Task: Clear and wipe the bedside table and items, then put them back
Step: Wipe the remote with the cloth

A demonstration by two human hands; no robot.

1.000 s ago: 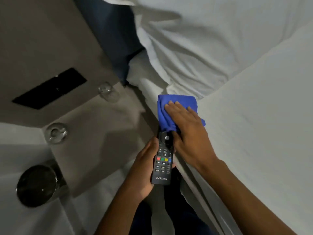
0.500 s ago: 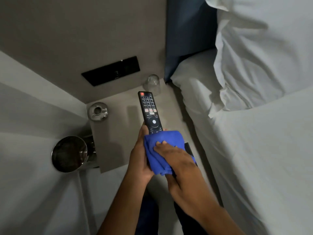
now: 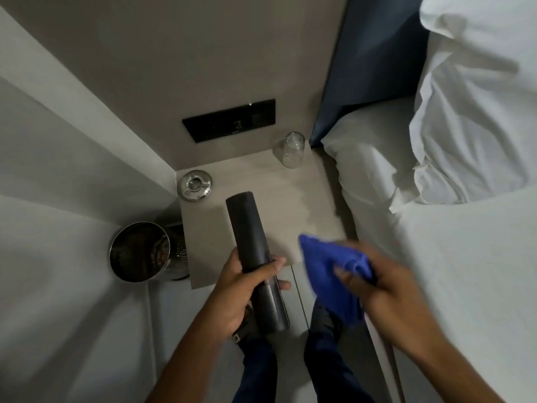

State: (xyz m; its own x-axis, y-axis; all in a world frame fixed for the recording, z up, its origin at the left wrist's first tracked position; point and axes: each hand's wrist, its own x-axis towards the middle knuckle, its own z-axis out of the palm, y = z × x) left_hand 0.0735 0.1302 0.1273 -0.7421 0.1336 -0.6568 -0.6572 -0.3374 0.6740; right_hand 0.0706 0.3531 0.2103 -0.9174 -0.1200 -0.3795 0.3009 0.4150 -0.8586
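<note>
Remote (image 3: 250, 251) is in the left hand (image 3: 241, 289), back side up, no buttons showing, far end out over the front edge of the counter (image 3: 290, 205). Left grip is clamped around the remote's middle, thumb across the top. Right hand (image 3: 386, 289) is off to the right of the remote, not touching it, grip closed on a bunched blue cloth (image 3: 331, 269); this hand and the cloth are motion-blurred. Cloth hangs just past the counter's front right corner, beside the bed (image 3: 465, 257). Metal ashtray (image 3: 195, 185) sits at the counter's back left corner. Clear glass (image 3: 290, 151) stands upside down at the back right corner. Shiny metal bin (image 3: 142, 251) is on the floor against the counter's left edge. Black switch panel (image 3: 229, 120) on the wall above the back edge.
</note>
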